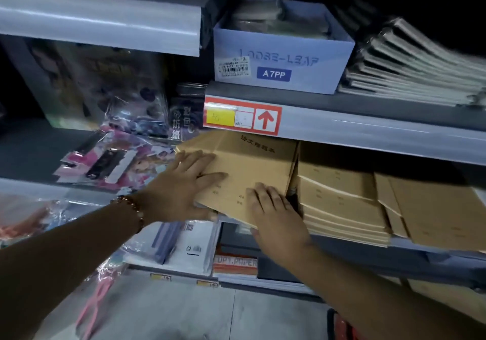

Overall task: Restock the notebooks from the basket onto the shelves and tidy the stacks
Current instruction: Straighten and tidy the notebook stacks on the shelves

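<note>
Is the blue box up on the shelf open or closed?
Open. The blue box has no lid, and plastic-wrapped packs show inside.

- A stationery shop aisle, seen between tiered grey metal shelves point(368, 134) with clear price-strip edges.
- A red price tag holder point(242, 118) with a yellow label and an up arrow.
- A barcoded blue carton point(281, 63) printed "LOOSE-LEAF A7PP".
- Stacked kraft-cover notebooks point(339, 197), plastic-wrapped sticker packs point(110, 160), copy paper reams point(235, 263).
</note>
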`<action>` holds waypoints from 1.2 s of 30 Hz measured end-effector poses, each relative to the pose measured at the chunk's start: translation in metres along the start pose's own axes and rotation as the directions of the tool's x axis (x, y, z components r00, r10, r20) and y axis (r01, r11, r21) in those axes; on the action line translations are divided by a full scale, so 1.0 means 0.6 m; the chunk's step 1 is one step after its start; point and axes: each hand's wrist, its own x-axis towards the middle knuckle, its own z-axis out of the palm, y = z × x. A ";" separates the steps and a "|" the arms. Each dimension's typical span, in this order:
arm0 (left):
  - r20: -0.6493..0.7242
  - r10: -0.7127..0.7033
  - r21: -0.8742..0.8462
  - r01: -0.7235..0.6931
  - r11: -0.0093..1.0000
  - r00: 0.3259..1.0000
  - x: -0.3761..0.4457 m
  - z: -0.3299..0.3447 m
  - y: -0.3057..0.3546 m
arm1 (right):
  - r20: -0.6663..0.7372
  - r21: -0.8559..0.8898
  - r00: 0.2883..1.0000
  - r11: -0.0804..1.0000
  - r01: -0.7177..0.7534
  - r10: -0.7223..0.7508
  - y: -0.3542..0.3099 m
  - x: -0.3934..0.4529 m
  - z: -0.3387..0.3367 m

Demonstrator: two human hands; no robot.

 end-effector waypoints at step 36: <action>0.018 -0.492 -0.907 0.221 0.358 0.870 -0.027 0.039 0.133 | -0.049 0.707 0.997 0.707 -0.005 0.056 0.038 0.002 -0.010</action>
